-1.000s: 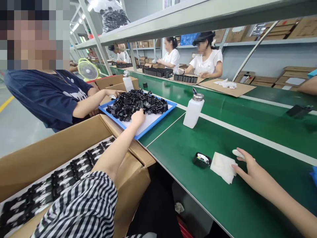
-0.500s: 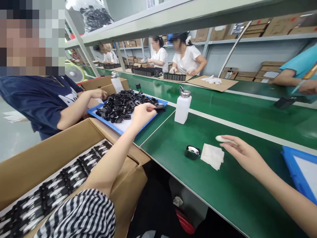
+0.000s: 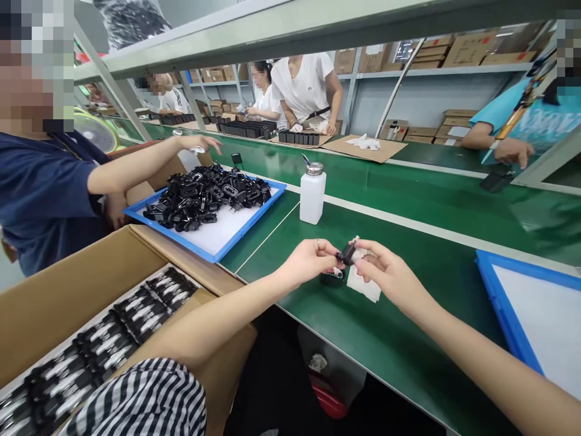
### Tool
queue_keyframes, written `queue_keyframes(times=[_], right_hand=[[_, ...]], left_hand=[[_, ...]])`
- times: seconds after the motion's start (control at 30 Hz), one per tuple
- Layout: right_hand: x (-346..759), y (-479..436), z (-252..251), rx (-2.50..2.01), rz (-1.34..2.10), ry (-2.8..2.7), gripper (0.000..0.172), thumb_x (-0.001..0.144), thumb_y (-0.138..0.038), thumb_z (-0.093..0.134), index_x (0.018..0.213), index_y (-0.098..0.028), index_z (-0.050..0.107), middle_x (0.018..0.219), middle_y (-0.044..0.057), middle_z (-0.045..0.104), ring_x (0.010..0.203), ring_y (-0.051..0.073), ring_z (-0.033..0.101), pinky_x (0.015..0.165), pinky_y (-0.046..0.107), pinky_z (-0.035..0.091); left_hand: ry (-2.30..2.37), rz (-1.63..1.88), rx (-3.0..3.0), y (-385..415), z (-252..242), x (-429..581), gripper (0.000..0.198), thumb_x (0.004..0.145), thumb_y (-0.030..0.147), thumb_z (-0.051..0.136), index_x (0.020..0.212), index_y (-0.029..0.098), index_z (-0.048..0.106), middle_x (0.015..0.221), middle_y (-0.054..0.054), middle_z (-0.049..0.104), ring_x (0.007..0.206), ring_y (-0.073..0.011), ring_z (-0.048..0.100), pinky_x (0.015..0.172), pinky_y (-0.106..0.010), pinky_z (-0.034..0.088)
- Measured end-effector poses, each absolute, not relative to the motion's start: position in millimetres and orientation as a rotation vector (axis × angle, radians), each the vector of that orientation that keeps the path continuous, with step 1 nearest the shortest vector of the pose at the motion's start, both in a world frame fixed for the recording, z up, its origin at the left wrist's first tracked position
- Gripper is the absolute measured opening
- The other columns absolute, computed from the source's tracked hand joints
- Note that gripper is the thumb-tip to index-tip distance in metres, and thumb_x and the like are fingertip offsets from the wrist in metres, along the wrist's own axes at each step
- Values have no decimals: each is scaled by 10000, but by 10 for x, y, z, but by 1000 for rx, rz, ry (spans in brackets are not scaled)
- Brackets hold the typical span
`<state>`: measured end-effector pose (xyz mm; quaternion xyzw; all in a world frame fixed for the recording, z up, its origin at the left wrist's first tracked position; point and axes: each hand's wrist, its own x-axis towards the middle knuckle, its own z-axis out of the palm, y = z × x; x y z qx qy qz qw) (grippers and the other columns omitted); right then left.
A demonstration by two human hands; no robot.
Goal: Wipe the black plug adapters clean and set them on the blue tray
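Observation:
Above the green bench, my left hand (image 3: pixel 311 263) pinches a small black plastic part (image 3: pixel 347 253) between thumb and fingers. My right hand (image 3: pixel 384 269) closes on the same part from the other side; something white shows at its fingertips, either a finger cover or cloth, I cannot tell which. Just below them sits a small black plastic housing (image 3: pixel 333 277) with white inside, partly hidden by my left hand. A folded white cloth (image 3: pixel 367 289) lies beside it, under my right hand.
A white pump bottle (image 3: pixel 312 197) stands behind my hands. Left are a blue-rimmed tray (image 3: pixel 206 253) piled with black parts and a cardboard box (image 3: pixel 149 242) holding packed units. Another blue-rimmed tray (image 3: pixel 508 315) lies right. A co-worker's arm (image 3: pixel 140 163) reaches over the left tray.
My left hand has moved right, bringing the black part from the tray's edge. My right hand has come left and met it over the cloth. The co-worker's arm has risen over the tray.

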<state>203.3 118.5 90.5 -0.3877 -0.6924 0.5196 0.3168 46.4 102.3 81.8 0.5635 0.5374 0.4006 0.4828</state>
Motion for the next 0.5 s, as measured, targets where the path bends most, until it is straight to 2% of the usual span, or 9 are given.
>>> queue_keyframes(times=[0.13,0.27,0.37,0.4,0.5], right_hand=[[2038,1138,891,-1113,1453,-1753,307,711,-425,376,856,-160,431,509,-24,477,464,95,450,481,240,387],[2028,1158,812,-1188,1333,-1847,260,656,-375,486,819,-174,451,578,-17,511,517,104,488,503,232,405],[2044,1187,731,-1178,1149,-2010,193,671,-342,483,790,-190,487,690,-1,547,594,120,517,552,243,413],[2050,1194,706,-1177,1046,-2078,177,683,-335,472,789,-196,498,711,0,551,605,123,518,567,251,411],[2049,1207,649,-1204,682,-2254,157,706,-320,447,798,-216,520,724,2,556,634,136,515,586,269,402]], left_hand=[[1844,1045,2128,1002,745,473,26,616,168,459,632,151,471,604,-5,530,599,-119,495,530,-212,360],[1910,877,2715,921,722,502,131,699,201,380,615,158,471,577,-23,504,606,-141,487,530,-236,334],[1936,618,2597,869,803,482,77,685,218,422,702,173,482,631,-6,519,604,-135,495,504,-223,329],[1936,491,2498,865,832,461,118,660,233,461,764,182,482,668,2,529,600,-134,500,486,-217,327],[1868,183,2230,905,859,377,430,561,271,571,964,201,438,807,-1,545,630,-149,519,483,-214,346]])
